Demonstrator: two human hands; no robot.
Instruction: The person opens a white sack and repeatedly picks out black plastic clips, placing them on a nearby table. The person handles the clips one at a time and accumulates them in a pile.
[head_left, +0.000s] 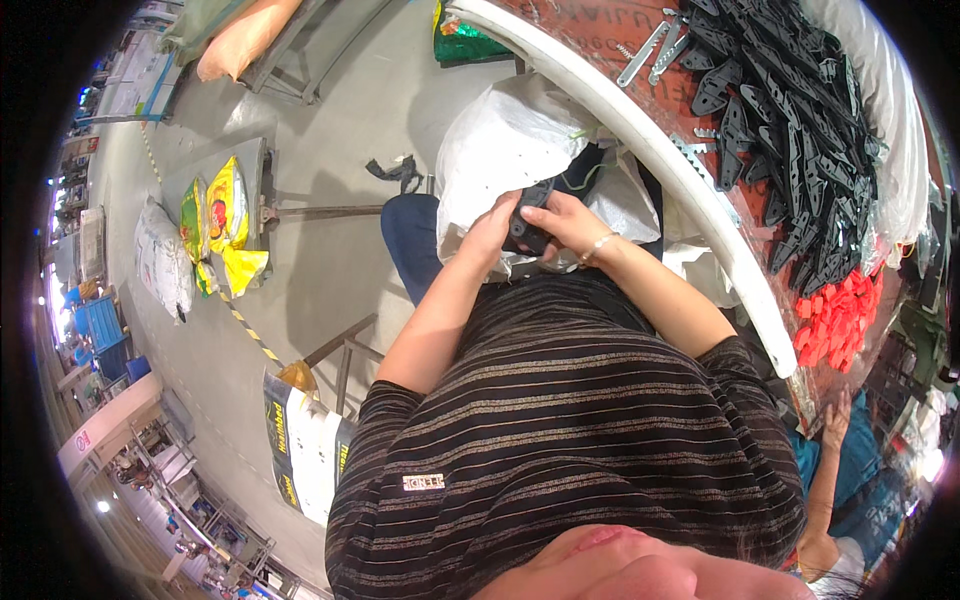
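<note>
My left hand (493, 226) and my right hand (574, 225) meet over my lap, both closed around dark plastic parts (531, 217). The right thumb presses on the top face; how many pieces are held is hard to tell. Beneath and beyond the hands, an open white sack (502, 142) spreads across my knees. To my right on the table, a large heap of similar black plastic parts (802, 142) lies beside a pile of small red plastic pieces (838, 319). Toothed metal strips (645, 54) and a small spring (624, 51) lie at the heap's near side.
A thick white padded rim (637, 112) edges the reddish table (589, 34) on my right. Another person's hand (836, 420) rests at its lower corner. Yellow bags (229, 214) and a white sack (161, 259) sit to the left. Black scraps (397, 172) lie on the floor.
</note>
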